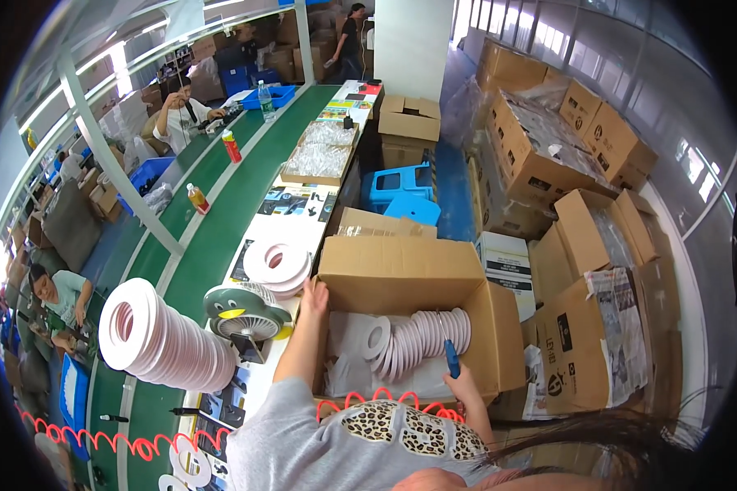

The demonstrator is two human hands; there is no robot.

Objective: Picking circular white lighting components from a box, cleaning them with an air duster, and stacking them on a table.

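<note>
My right hand (464, 386) is closed around a blue air blow gun (452, 357), its thin metal nozzle pointing over a row of white flat rings (413, 340). These rings lean against each other on white sheeting inside an open cardboard box (393, 260). At the box's left edge, my left hand (314, 296) rests with its fingers stretched out, holding nothing visible. Beside it lies a short stack of white rings (274, 263). A small fan with a penguin-like face (246, 315) stands near my left forearm, next to a tall leaning stack of rings (168, 340).
A red coiled hose (139, 446) stretches across in front of my body. The green conveyor (254, 159) runs along the left, with bottles on it and people beyond. A tray of plastic-wrapped items (319, 151), blue stool (401, 188) and large cartons (540, 147) stand farther off.
</note>
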